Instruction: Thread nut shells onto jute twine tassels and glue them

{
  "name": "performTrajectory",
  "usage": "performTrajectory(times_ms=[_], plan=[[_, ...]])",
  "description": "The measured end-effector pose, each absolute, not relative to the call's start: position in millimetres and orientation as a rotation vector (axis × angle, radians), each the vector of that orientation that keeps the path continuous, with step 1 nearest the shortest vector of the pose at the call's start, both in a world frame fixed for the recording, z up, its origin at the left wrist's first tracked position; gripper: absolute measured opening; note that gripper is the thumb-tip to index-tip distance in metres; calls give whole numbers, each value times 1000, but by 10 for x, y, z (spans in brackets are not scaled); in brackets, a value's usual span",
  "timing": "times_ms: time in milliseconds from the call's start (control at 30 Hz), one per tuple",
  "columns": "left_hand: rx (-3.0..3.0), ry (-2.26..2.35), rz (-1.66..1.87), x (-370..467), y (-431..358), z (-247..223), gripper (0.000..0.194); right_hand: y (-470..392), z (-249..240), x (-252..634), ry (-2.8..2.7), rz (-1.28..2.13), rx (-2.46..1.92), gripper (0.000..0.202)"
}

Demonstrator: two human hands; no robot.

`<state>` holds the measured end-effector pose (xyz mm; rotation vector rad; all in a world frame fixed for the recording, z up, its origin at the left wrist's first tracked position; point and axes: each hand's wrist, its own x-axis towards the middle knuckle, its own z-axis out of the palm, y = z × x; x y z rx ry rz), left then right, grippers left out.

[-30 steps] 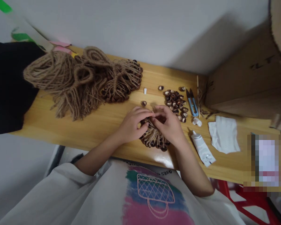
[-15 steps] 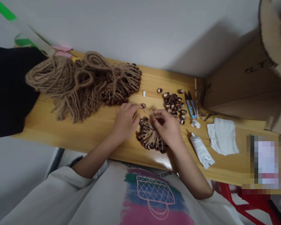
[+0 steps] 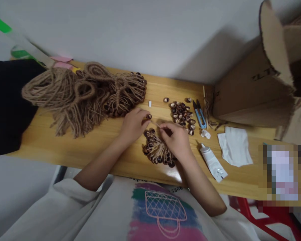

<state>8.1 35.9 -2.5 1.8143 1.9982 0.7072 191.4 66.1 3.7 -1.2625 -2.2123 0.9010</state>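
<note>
Lying to the left of the left fingers is one heap of brown cordwork [image 3: 86,87], its shell-tipped end near them. The person's left hand [image 3: 134,125], palm down with the forearm slanting up from the lower left, grips one dark shell [image 3: 148,116] between thumb and fingers. One white scrap [image 3: 149,103] sits just beyond those fingertips. One shell-edged bundle [image 3: 157,150] lies on the table [image 3: 110,147] just nearer the person than both hands' fingertips. The right hand [image 3: 177,139], curled, its forearm rising from the lower right, pinches one thin cord [image 3: 157,125] pointing left. Beyond and right of its fingers are two outlying shells, a shell pile [image 3: 182,113] too crowded to count, and one pair of blue snips [image 3: 200,117]; farther right, one white tube [image 3: 213,162] and one cloth [image 3: 237,146].
</note>
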Motion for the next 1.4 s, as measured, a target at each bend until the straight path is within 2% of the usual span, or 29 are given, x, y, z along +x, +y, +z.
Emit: performTrajectory(times_ms=[500, 1400], plan=[[1747, 1778, 1041, 35, 296, -28, 15, 674, 16, 1920, -2207, 903, -1181, 15], [1749, 1676, 974, 126, 251, -5, 21, 674, 2, 1901, -2197, 916, -1082, 13]])
